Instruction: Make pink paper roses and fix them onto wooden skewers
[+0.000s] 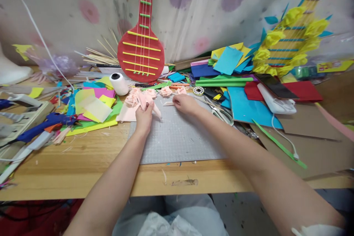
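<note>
My left hand [144, 118] is closed on a pale pink sheet of paper [156, 110], pinching it over the left part of the grey cutting mat [177, 140]. My right hand [184, 103] has its fingers pinched at the end of a small pale strip of paper [168, 103], low over the same mat. Several ruffled pink paper flowers lie in a row behind my hands, among them one flower [166, 91] at the middle. More flat pink paper [127, 113] rests beside my left hand.
A red paper lute [141, 57] stands at the back, with a white thread spool [118, 83] beside it. Scissors [222, 114] and blue card [249, 108] lie right. Coloured paper [94, 105] and a blue glue gun [47, 125] lie left. A yellow-flowered lute [290, 44] leans back right.
</note>
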A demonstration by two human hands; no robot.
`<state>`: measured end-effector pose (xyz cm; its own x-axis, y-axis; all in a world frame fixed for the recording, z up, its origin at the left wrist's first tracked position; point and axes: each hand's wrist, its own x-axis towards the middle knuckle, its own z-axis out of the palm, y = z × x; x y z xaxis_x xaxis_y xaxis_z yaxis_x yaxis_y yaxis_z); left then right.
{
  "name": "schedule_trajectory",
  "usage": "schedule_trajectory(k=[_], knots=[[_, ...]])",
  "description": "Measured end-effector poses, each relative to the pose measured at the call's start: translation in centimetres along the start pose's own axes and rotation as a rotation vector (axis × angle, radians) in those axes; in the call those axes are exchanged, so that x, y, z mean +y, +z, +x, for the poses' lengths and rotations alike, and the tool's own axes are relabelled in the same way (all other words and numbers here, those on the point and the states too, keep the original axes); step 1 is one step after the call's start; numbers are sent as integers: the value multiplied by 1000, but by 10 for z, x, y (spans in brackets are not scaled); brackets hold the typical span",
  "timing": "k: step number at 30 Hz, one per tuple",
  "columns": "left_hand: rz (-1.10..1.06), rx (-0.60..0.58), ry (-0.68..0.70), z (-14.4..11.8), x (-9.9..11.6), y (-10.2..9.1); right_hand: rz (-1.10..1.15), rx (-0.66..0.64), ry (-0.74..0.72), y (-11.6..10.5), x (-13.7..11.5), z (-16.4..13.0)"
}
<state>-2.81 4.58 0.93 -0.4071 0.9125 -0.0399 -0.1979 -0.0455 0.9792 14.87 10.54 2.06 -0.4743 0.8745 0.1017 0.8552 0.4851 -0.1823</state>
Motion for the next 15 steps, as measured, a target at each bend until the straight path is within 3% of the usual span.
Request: schedule_trajectory(k=[4, 9, 12, 15], knots=[[-17, -8, -20, -1, 1, -1, 149, -42, 88, 1, 8, 8], [-34, -18, -18, -2, 1, -1, 81, -35, 3, -3, 4, 20], [-41, -15, -17, -2, 0, 0, 21, -137, 6, -9, -3, 28], [-37, -22, -26, -3, 0, 0, 29, -247, 103, -15, -9, 36]])
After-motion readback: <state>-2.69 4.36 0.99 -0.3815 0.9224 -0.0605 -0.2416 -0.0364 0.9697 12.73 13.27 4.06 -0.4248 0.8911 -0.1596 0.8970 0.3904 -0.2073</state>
